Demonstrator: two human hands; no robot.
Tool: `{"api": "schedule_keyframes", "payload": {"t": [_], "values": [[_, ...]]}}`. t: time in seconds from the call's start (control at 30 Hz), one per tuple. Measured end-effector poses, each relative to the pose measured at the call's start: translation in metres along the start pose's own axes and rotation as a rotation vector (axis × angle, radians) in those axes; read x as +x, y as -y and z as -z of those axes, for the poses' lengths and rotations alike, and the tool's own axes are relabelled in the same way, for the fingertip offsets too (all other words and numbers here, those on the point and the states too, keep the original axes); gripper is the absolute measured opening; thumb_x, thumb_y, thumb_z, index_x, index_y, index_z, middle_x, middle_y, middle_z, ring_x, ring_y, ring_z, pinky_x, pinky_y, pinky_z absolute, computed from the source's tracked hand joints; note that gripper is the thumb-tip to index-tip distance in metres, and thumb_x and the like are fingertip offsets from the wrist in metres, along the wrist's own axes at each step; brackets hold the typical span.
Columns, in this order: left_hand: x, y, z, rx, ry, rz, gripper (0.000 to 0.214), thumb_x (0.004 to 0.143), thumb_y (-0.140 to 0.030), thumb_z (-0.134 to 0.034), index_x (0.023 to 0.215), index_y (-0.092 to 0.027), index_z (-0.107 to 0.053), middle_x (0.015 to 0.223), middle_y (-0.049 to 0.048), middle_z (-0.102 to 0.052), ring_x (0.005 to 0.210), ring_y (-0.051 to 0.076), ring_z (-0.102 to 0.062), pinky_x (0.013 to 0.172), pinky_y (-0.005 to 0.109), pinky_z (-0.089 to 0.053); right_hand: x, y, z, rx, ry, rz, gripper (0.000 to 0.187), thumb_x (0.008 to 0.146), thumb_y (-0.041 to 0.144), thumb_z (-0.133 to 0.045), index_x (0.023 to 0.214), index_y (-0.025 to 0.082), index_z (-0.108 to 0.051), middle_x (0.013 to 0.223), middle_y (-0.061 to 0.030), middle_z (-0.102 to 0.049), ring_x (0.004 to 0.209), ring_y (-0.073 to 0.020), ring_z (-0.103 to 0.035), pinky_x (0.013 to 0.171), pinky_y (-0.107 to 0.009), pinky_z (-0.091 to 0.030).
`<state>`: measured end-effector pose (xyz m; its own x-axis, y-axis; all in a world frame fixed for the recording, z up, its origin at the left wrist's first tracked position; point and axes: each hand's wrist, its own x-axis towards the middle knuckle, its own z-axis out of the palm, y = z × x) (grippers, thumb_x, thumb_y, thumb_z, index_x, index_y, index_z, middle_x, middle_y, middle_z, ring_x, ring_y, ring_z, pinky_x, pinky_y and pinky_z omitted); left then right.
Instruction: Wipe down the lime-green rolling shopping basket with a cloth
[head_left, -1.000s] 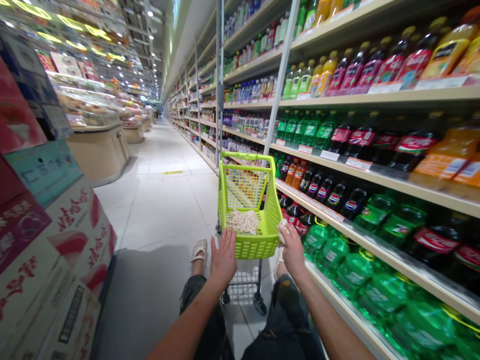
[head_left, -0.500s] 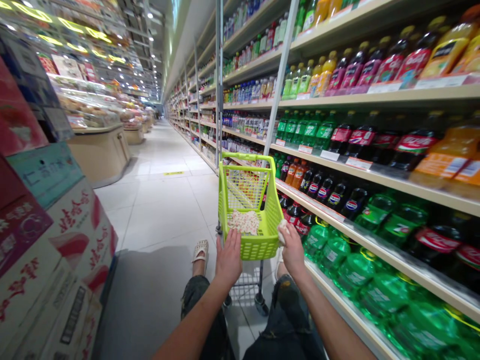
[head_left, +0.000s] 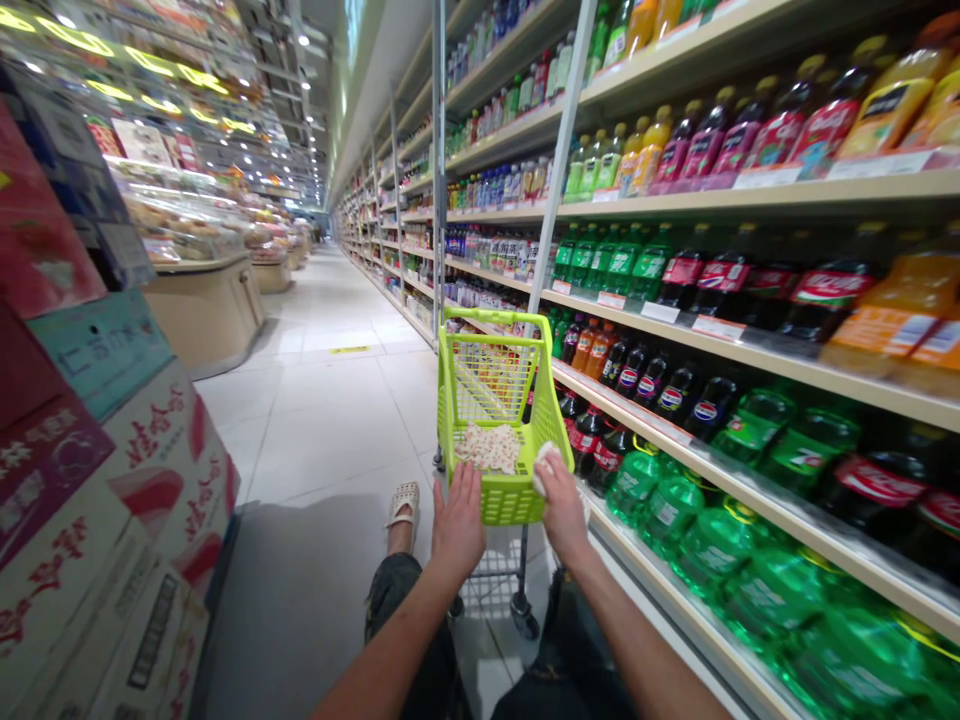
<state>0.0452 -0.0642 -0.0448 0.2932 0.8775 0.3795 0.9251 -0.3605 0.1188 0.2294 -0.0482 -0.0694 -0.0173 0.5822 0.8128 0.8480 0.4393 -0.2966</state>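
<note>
A small lime-green shopping cart [head_left: 517, 502] stands between my legs, its slotted basket open at the top. My left hand [head_left: 459, 522] lies on the near left corner of the basket, fingers stretched out against the rim, thumb apart. On the near right rim, my right hand [head_left: 562, 505] is closed round a crumpled white cloth [head_left: 541, 470], which touches the plastic. Inside the basket lies a flat, white, speckled piece of fabric [head_left: 489, 447] with small reddish marks. Below the basket show grey metal legs and a caster wheel [head_left: 524, 615].
Shelves of drink bottles [head_left: 690, 400] run along my right, close to the cart. Stacked cartons [head_left: 161, 440] stand at left. A tiled aisle [head_left: 322, 400] leads ahead past a rounded display counter [head_left: 206, 310]. My foot in a white woven shoe [head_left: 403, 503] is left of the cart.
My right hand has moved left with the white cloth, from the outer right side of the basket onto its near right rim. My left hand stays at the left corner.
</note>
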Motion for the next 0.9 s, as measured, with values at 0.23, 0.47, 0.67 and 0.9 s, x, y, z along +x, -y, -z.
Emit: {"api": "schedule_keyframes", "payload": {"t": [0.23,0.47,0.67,0.9], "values": [[0.0,0.017,-0.007,0.061,-0.092,0.057,0.06,0.07,-0.009,-0.037,0.13,-0.01,-0.033,0.14,0.0109,-0.029,0.13,0.023,-0.023,0.103,0.05,-0.022,-0.001,0.021,-0.01,0.027,0.097,0.098,0.049,0.071,-0.003,-0.037,0.111,0.018,-0.056,0.125,-0.0114,-0.048,0.123,-0.0204,-0.036,0.097,-0.044,-0.036],[0.0,0.019,-0.011,-0.04,-0.103,0.025,0.06,0.067,-0.005,-0.036,0.128,-0.007,-0.036,0.138,0.0126,-0.033,0.129,0.022,-0.026,0.102,0.047,-0.026,0.004,0.047,-0.02,0.041,0.147,0.032,0.052,0.068,-0.004,-0.036,0.111,0.016,-0.056,0.124,-0.0134,-0.049,0.121,-0.0205,-0.039,0.097,-0.042,-0.037],[0.002,0.027,-0.012,-0.112,-0.149,0.015,0.062,0.067,-0.003,-0.035,0.129,-0.01,-0.034,0.135,0.0134,-0.038,0.127,0.022,-0.031,0.101,0.049,-0.027,0.01,0.041,-0.019,0.101,0.202,0.104,0.049,0.069,-0.001,-0.039,0.11,0.019,-0.057,0.124,-0.0115,-0.05,0.119,-0.0204,-0.041,0.097,-0.043,-0.037],[0.004,0.023,-0.025,-0.187,-0.207,0.021,0.067,0.064,-0.001,-0.037,0.13,-0.011,-0.031,0.136,0.0142,-0.037,0.128,0.023,-0.028,0.102,0.048,-0.027,0.001,-0.003,0.005,-0.034,0.04,-0.092,0.052,0.068,-0.003,-0.035,0.11,0.017,-0.056,0.126,-0.0118,-0.047,0.123,-0.0214,-0.036,0.098,-0.046,-0.034]]}}
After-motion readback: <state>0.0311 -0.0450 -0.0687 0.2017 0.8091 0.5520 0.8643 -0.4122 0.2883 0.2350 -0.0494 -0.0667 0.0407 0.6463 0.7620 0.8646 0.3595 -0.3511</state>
